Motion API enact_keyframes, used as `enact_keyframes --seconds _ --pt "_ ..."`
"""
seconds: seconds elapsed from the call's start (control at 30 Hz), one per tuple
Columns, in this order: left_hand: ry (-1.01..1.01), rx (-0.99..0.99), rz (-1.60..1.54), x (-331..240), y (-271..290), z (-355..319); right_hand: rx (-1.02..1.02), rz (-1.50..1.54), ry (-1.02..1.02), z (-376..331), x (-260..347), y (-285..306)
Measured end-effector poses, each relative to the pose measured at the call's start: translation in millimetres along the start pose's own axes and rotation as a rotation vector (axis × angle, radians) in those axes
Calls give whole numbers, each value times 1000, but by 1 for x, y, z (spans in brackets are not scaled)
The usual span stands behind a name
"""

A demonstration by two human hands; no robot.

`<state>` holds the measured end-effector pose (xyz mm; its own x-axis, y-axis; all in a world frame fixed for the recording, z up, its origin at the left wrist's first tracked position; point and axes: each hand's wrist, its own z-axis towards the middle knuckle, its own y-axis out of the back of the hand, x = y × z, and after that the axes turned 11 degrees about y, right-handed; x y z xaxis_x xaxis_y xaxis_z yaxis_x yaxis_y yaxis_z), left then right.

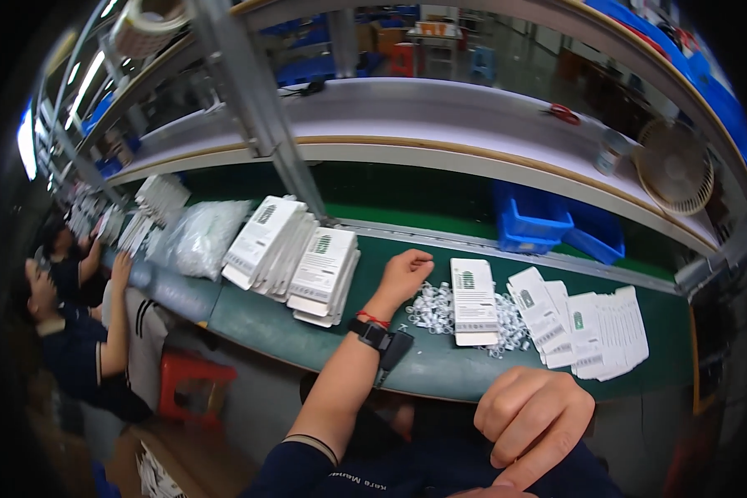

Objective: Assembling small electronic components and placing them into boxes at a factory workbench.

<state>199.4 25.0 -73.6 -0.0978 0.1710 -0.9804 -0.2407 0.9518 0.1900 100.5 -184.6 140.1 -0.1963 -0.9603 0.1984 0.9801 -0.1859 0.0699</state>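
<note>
My left hand (407, 274) is over the green bench, its fingers curled in; anything between the fingertips is too small or hidden to see. Just beside it lies a heap of small white and clear plastic pieces (430, 309). A white flat box (475, 299) with green print rests on top of that heap. My right hand (538, 425) is close to my body, in front of the bench's near edge. Its fingers are bent and closed, and I cannot make out whether they hold something.
Stacked white boxes (324, 270) and a clear bag (203, 236) stand left. Flattened white cartons (610, 332) fan out at the right. Blue bins (531, 220) sit behind, under a shelf with red-handled scissors (563, 114) and a fan (675, 166). Co-workers (79, 340) sit far left, near a red stool (192, 383).
</note>
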Motion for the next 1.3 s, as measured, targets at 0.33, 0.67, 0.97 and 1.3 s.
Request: enact_keyframes --seconds 0.33,0.67,0.97,1.3 --pt "-24 -43 29 -1 13 -1 52 79 1 8 -35 -2" --pt "-72 -104 3 -1 5 -3 -10 -19 -244 21 -39 -14" --pt "-43 -57 13 -4 4 -1 184 -183 -278 29 -28 6" --pt "-51 -63 16 -2 4 -2 261 -247 -202 29 -27 10"
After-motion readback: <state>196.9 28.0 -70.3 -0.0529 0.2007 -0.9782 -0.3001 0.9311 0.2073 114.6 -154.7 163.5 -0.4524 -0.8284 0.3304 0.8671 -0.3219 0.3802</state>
